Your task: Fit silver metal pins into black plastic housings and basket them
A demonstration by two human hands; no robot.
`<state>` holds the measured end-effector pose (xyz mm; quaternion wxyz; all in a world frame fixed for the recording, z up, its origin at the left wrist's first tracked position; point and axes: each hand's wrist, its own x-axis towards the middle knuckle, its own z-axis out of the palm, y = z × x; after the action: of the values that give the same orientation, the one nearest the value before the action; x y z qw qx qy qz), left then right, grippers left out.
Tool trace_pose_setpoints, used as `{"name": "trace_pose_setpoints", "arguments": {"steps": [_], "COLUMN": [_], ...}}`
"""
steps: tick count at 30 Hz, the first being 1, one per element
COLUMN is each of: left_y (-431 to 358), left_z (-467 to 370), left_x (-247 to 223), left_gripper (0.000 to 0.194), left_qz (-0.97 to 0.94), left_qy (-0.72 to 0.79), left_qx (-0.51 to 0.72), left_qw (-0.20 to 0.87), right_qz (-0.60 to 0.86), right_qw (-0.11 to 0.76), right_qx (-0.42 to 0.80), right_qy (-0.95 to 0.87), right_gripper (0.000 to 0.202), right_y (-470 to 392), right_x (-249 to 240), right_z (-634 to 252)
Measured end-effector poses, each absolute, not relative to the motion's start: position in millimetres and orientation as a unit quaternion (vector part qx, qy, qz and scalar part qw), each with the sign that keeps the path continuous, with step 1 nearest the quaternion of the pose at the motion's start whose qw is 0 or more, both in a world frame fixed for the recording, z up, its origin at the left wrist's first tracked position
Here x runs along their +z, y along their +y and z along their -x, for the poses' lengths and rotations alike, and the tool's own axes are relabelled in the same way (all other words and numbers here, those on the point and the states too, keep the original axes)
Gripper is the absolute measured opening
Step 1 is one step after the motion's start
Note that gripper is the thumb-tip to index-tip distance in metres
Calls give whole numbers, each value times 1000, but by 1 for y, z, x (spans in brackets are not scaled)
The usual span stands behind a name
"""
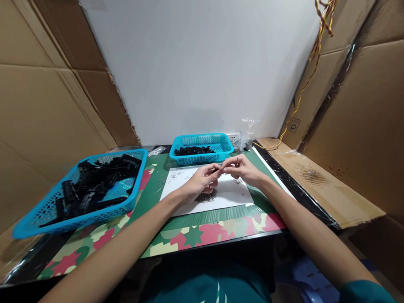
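Observation:
My left hand (202,181) and my right hand (243,170) meet at the fingertips above a white sheet (230,198). The fingers of my left hand are closed around a small black part (216,170), mostly hidden by them. My right thumb and forefinger are pinched together against it; whatever they hold is too small to make out. Below my left hand lies a pile of tiny dark pieces (206,196), like small screws or pins. More such bits are scattered on the sheet near its far edge.
A large blue basket (141,180) of black plastic parts (90,186) stands at left. Behind the sheet is a smaller blue basket (202,158) with black pieces. Clear plastic bags (244,141) lie at the back. Cardboard walls flank the table; a yellow twisted wire (301,95) hangs at right.

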<state>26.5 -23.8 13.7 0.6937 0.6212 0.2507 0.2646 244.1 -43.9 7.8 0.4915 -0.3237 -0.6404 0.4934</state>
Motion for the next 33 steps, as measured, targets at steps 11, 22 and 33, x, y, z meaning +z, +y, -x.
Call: {"name": "trace_pose_setpoints", "arguments": {"steps": [11, 22, 33], "left_y": [-32, -29, -29], "left_z": [-25, -22, -26], "left_x": [26, 20, 19], "left_gripper": [50, 45, 51], "left_qz": [-610, -597, -553], "left_qy": [255, 252, 338], "left_qx": [255, 252, 359], "left_qw": [706, 718, 672], "right_qz": [320, 318, 413], "right_qw": [474, 446, 530], "right_qx": [497, 529, 318], "right_qy": [-653, -648, -669], "right_gripper": [32, 33, 44], "right_y": [-53, -49, -51], "right_x": [15, 7, 1], "right_z": [-240, -246, -232]}}
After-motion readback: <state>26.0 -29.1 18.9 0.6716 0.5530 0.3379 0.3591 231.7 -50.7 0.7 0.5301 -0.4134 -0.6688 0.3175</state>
